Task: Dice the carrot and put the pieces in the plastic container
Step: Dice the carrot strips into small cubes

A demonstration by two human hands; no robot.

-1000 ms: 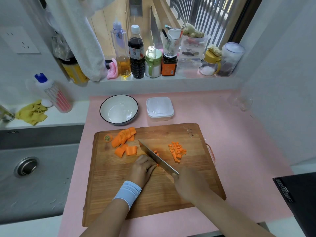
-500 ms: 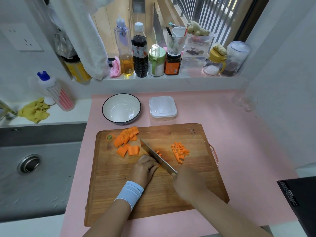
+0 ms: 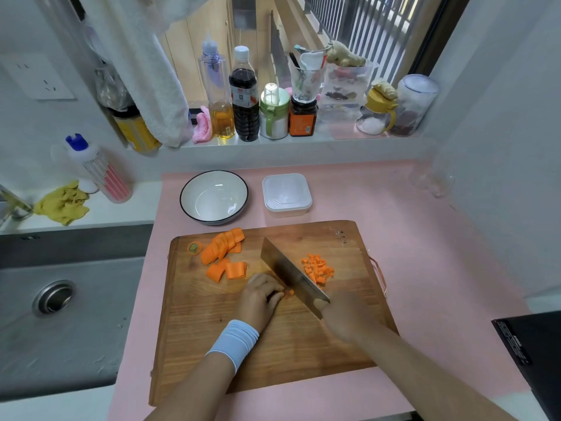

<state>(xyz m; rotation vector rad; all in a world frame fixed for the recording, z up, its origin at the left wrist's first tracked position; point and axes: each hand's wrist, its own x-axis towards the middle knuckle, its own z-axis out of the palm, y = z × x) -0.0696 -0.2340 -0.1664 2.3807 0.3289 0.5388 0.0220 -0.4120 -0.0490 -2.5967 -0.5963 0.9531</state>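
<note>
1. So, L hand (image 3: 261, 294) sits mid-board, fingers curled down, tips pinning a carrot bit (image 3: 290, 292); only a sliver of orange shows.
2. R hand (image 3: 343, 317) is wrapped round the knife (image 3: 288, 273) handle, blurred. Blade slants up-left, right beside the L knuckles; can't tell if the edge touches the wood.
3. Heap of diced pieces (image 3: 317, 268) lies right of the blade on the cutting board (image 3: 273, 344).
4. Back-left of board: fanned carrot slices (image 3: 224, 247), w/ the carrot end (image 3: 195, 248) just beside them.
5. Behind board on the pink counter (image 3: 425, 253): plastic container (image 3: 287, 194), lid looks on, w/ a bowl (image 3: 214, 197) to its left.
</note>
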